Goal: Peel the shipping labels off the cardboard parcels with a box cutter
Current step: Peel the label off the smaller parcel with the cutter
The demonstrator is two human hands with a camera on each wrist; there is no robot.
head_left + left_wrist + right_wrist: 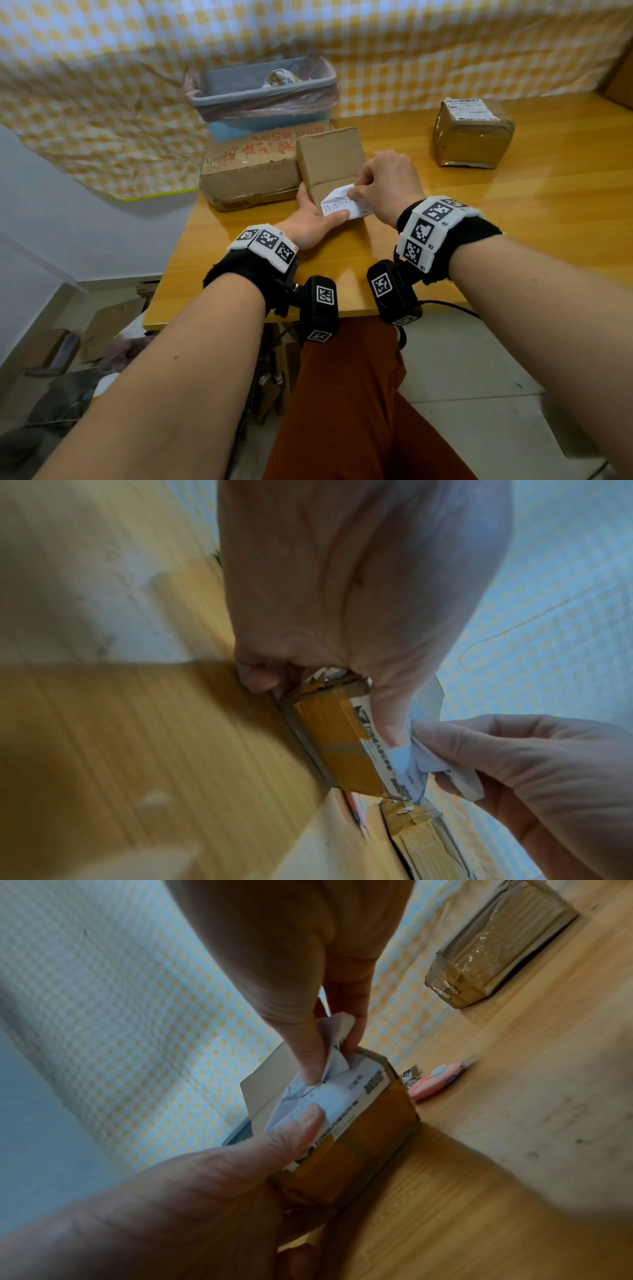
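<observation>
A wooden surface point(513, 219) is carrying everything, with a yellow checked cloth point(102, 102) hanging behind its far edge. Near the far left corner a printed carton point(246, 168) is lying flat, and a lined grey bin point(260, 90) is sitting on top of it. Toward the far right edge a taped parcel point(474, 137) is standing well apart, its own label facing up. Just beside the carton, close to the surface's left edge, a small parcel point(330, 161) is lying under both hands. The left hand point(310, 219) is gripping it, fingers curled round its left side and the thumb pressing down on the near part of the shipping label point(346, 204). The right hand point(387, 181) is pinching the label's crumpled, lifted corner between thumb and fingers point(356, 1015), the rest of the label lying stuck to the top and near face of the small parcel. In the right wrist view a pink box cutter point(435, 1079) is lying on the surface just beyond that parcel, in neither hand.
</observation>
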